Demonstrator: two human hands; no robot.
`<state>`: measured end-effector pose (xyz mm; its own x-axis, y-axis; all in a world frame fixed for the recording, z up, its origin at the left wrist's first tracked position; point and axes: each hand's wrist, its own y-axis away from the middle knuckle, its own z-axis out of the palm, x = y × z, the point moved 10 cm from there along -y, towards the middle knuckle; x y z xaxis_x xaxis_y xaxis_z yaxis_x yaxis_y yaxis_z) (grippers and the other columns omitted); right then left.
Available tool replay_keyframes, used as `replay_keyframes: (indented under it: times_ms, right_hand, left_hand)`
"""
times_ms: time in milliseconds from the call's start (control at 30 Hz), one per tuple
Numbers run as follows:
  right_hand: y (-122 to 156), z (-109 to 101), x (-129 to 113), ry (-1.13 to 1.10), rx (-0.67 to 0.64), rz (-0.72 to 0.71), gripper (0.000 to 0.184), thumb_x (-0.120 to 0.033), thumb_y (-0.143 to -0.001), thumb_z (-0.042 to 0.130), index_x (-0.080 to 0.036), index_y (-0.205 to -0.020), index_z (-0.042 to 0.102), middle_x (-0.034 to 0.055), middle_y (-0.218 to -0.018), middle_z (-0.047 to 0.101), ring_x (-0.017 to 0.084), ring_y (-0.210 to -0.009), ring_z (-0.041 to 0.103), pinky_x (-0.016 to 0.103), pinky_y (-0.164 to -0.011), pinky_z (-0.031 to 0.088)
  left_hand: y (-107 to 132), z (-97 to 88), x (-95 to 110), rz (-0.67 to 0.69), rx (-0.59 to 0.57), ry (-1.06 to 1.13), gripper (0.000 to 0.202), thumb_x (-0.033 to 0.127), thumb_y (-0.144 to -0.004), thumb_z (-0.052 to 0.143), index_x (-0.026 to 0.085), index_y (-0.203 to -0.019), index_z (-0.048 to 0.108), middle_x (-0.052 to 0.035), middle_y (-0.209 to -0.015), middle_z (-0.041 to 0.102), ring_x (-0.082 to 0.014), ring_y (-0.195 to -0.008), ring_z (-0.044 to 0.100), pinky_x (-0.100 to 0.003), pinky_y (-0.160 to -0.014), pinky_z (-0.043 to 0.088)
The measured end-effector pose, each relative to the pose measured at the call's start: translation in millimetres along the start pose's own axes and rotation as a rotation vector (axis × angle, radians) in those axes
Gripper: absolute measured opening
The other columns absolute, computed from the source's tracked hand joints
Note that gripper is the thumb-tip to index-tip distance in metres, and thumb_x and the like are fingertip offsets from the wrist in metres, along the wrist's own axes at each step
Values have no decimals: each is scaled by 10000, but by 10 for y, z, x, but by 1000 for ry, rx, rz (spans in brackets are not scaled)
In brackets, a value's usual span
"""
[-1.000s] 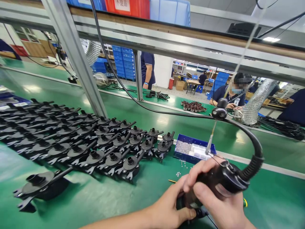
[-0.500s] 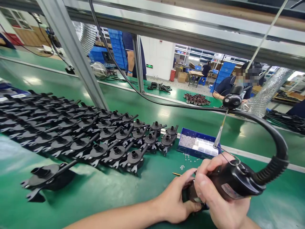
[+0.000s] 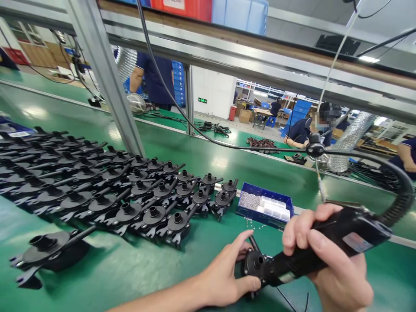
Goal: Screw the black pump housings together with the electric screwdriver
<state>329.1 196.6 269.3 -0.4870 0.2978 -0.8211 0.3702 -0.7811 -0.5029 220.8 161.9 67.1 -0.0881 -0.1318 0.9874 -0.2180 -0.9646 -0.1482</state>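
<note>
My left hand [image 3: 224,275] is wrapped around a black plastic assembly [image 3: 251,262] with a round hub and a thin arm, low on the green bench. My right hand [image 3: 341,264] grips a black corded electric screwdriver [image 3: 282,266], tilted, with its nose down at the assembly. The bit's tip is hidden, so contact with a screw cannot be made out. A similar black assembly [image 3: 45,249] lies alone at the left, in front of rows of such assemblies [image 3: 126,212]. Beyond my hands, a blue bin [image 3: 248,212] holds small metal hardware [image 3: 250,200] and white containers [image 3: 274,210].
Small loose hardware [image 3: 250,224] lies before the bin. A hanging line [image 3: 320,182] reaches the screwdriver, whose thick cable [image 3: 404,186] loops at the right. An aluminium post [image 3: 107,82] rises at the left. Across the bench a co-worker [image 3: 299,132] sits bent forward.
The screwdriver and my right hand have moved right and leaned over more. The hub of the assembly in my left hand now shows. The camera view has tilted up slightly.
</note>
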Motion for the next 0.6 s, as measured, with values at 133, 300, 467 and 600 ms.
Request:
replay_keyframes:
  times_ms: [133,300,467,600]
  right_hand:
    - [-28,-164,9,102,32,-26,174,-183,-1020,781,-277,-1107,663,-8,-818,712,203,-761,739,319,-670,635]
    - [-73,-196,210,123,49,20,167,-197,-1011,783,-276,-1068,647,-15,-834,735,209,-753,735,323,-667,602]
    - [-101,-36,259,193,-133,80,119,-228,-1022,759,-238,-1072,651,32,-886,764,222,-796,758,340,-702,614]
    - [-65,-26,283,199,-118,55,114,-204,-1011,729,-243,-993,623,-36,-713,631,129,-495,570,264,-494,463]
  left_hand:
    - [27,-45,-139,-39,5,4,1077,352,-810,894,246,-1694,287,-172,-1425,616,-388,-1358,625,-649,-1245,403]
    - [37,-17,-105,-36,-6,51,996,356,-847,865,229,-1658,301,-181,-1430,597,-376,-1352,628,-626,-1241,412]
    - [46,16,-23,-20,-36,89,956,413,-904,848,255,-1662,287,-178,-1460,589,-367,-1392,602,-608,-1265,386]
    - [69,19,-43,-63,-13,146,1013,519,-884,878,258,-1671,295,-163,-1421,607,-365,-1392,593,-596,-1297,345]
